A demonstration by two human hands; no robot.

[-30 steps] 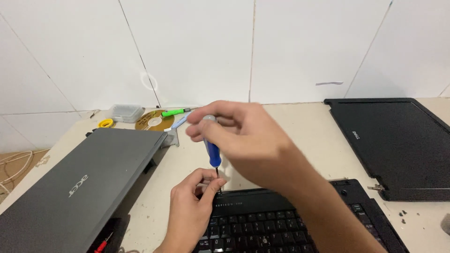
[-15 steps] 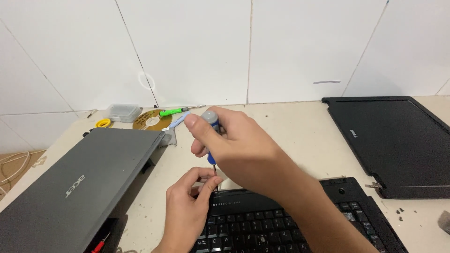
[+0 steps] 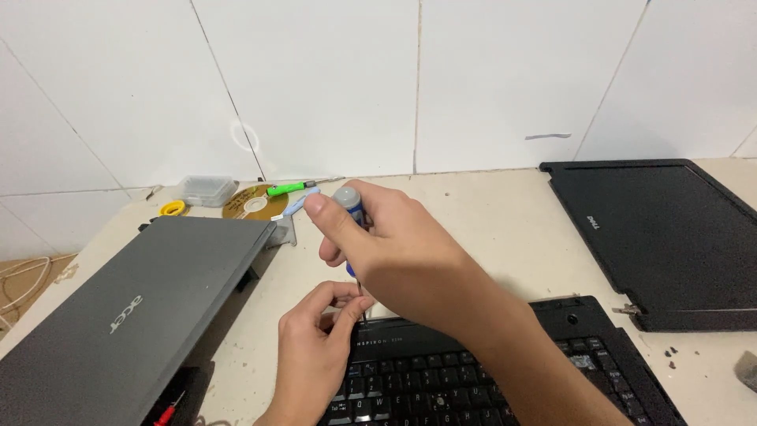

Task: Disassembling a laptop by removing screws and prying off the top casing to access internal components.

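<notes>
The right hand (image 3: 394, 252) is closed around a blue-handled screwdriver (image 3: 349, 207), index finger laid over its grey cap. The tool stands nearly upright, its long axis running from the cap down to a tip at the top edge of the open black laptop (image 3: 505, 371), just above the keyboard. The left hand (image 3: 311, 347) comes up from below, thumb and forefinger pinched together beside the tip; whether a screw sits between them cannot be told. Both hands meet at this one point, the right above and the left below and to the left, so the work lies directly under the screwdriver's shaft.

To the left lies a closed grey laptop (image 3: 134, 308); to the right, well apart, a closed black laptop (image 3: 670, 237), with a few dark specks on the table (image 3: 505, 229) near its front corner. Along the white tiled wall (image 3: 410, 79) lie a disc (image 3: 254, 203), a green marker (image 3: 285, 188), a clear plastic box (image 3: 205, 189) and a yellow ring (image 3: 173, 208).

Compared with half a second earlier, the right hand sits slightly lower and the shaft more upright; the left-hand pinch is unchanged.
</notes>
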